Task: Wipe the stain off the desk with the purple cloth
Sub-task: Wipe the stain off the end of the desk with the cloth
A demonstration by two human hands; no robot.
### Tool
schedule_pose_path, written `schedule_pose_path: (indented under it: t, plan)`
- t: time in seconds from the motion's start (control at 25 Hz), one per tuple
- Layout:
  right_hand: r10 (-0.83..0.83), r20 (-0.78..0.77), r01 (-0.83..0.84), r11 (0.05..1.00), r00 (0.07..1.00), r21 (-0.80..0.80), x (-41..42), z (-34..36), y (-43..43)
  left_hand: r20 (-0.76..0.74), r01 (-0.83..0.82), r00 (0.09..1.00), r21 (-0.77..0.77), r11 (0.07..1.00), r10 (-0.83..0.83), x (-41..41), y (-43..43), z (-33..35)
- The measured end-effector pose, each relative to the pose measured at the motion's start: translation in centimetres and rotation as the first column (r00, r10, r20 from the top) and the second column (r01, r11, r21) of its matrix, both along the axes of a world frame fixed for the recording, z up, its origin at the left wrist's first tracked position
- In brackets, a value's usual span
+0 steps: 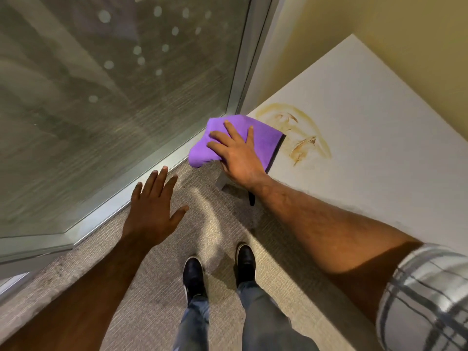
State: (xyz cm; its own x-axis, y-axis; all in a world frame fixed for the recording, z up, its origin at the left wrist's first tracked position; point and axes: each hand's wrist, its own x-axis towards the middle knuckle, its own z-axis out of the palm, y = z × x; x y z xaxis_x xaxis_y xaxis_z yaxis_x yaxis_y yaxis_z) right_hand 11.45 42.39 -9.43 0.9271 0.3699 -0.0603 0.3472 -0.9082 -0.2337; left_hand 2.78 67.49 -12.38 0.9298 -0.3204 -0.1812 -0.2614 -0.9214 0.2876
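R hand (238,158) lies flat w/ fingers spread on the purple cloth (228,138), pressing it at the desk (367,138) corner, part of the cloth hanging past the edge. Brown stain (301,133) is just beside the cloth, smeared & not yet wiped. L hand (152,211) hovers wide open over the carpet (157,287), holding nothing.

Purple cloth (235,138) with dark edge, centre of frame. Yellow-brown smeared stain (301,130) on white desk (367,122), right of centre. Yellow wall (379,21) upper right. Grey-beige ribbed carpet (157,287) at the bottom. Black shoes (193,274), blue-grey jeans (258,320). White-grey plaid sleeve (428,300) lower right. White dots on glass (101,84), upper left.
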Motion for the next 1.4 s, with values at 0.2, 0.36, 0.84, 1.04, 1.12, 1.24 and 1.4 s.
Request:
schedule_pose_path:
  t: [0.2,0.36,0.84,1.04,1.12,1.24,1.4]
  plan:
    - [-0.011,0.048,0.013,0.999,0.999,-0.03,-7.9,-0.1,-3.8,-0.03,-0.049,0.998,-0.038,0.998,0.048,-1.0,0.2,-0.2]
    - [-0.073,0.075,0.088,0.972,0.994,-0.217,-13.3,-0.7,-7.1,-0.091,-0.052,0.995,-0.054,0.997,0.047,-1.6,0.5,-0.5]
    - [-0.109,0.008,0.108,0.965,0.994,-0.241,-0.2,-0.5,1.7,-0.061,-0.069,0.996,0.012,0.998,0.07,-2.8,3.4,0.0]
    - [-0.099,-0.009,0.091,0.939,0.995,-0.332,2.8,0.3,2.8,-0.065,-0.068,0.995,0.024,0.997,0.069,-3.1,3.8,0.3]
    - [-0.035,0.008,0.036,0.954,0.999,-0.297,1.9,0.6,2.4,-0.086,-0.079,0.993,0.021,0.997,0.08,-3.6,4.0,0.3]
    - [0.039,0.02,-0.034,0.978,0.999,-0.204,-0.4,0.4,0.8,-0.113,-0.086,0.99,0.004,0.996,0.086,-3.8,3.6,0.5]
    - [0.028,0.045,-0.022,0.992,0.999,-0.126,-5.2,-0.1,-2.5,-0.105,-0.051,0.993,-0.005,0.999,0.05,-3.6,2.3,1.0]
